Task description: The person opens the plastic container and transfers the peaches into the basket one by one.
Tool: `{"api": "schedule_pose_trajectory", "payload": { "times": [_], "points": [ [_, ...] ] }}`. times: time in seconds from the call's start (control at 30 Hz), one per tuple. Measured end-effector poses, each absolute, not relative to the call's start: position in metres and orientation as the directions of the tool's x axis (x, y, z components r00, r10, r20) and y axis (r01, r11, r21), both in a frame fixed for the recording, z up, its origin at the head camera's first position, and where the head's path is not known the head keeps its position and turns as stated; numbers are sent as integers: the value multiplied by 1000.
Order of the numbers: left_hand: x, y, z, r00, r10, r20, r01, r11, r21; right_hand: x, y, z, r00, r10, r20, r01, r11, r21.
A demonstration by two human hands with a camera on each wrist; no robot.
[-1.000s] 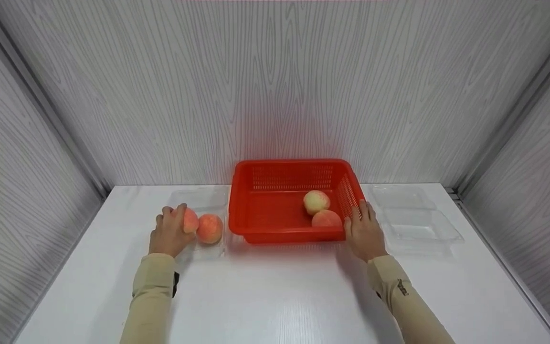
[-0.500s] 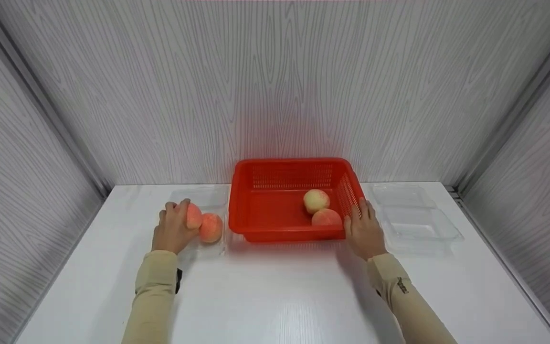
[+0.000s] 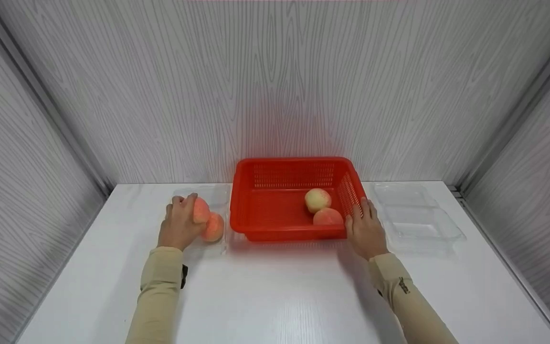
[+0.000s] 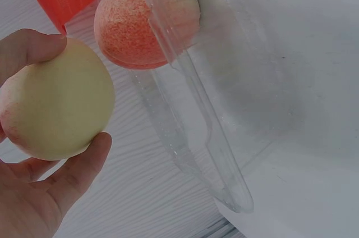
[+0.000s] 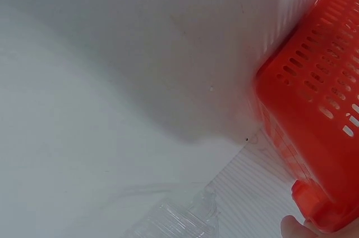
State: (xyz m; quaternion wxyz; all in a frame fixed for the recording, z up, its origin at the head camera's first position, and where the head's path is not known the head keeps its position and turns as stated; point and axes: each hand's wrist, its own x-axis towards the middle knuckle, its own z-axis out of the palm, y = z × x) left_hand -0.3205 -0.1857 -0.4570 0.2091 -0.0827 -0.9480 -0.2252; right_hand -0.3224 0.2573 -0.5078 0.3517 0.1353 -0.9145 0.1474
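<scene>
My left hand (image 3: 179, 223) holds a peach (image 4: 59, 103) between thumb and fingertips; its pale side faces the left wrist camera. Beside it a second, redder peach (image 3: 213, 227) sits in a clear plastic clamshell box (image 3: 208, 196) left of the basket. In the left wrist view, the box's clear wall (image 4: 196, 103) crosses in front of part of that redder peach. My right hand (image 3: 366, 234) rests at the right rim of the red plastic basket (image 3: 284, 234), fingers stretched forward along it. Inside the basket lie a pale peach (image 3: 317, 200) and a pinker peach (image 3: 328, 217), close together.
Another clear clamshell box (image 3: 420, 222), with its lid raised, stands right of the basket, near my right hand. All stand on a white table (image 3: 275, 296) against a grey wood-grain back panel (image 3: 275, 86), with side panels left and right.
My left hand has moved right and slightly up with the held peach, which overlaps the second peach more in the head view. The right hand has stayed at the basket rim.
</scene>
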Motion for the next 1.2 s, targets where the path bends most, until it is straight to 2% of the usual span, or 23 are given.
{"api": "schedule_pose_trajectory", "payload": {
  "times": [0.2,0.47,0.8,1.07,1.2],
  "points": [
    [-321,-179,-455,-883,48,466,262,875,407,-319,255,-505,-737,-139,662,-351,915,-198],
    [-324,-167,-451,-896,45,441,265,852,452,-314,255,-504,-765,-141,628,-341,917,-208],
    [-328,-152,-448,-883,71,464,296,851,433,-316,259,-505,-782,-122,611,-322,919,-229],
    [-327,-141,-443,-922,57,383,250,843,476,-315,254,-504,-818,-106,565,-333,889,-314],
    [-326,-136,-440,-928,38,370,230,840,491,-317,251,-501,-809,-133,572,-344,896,-279]
  ]
}}
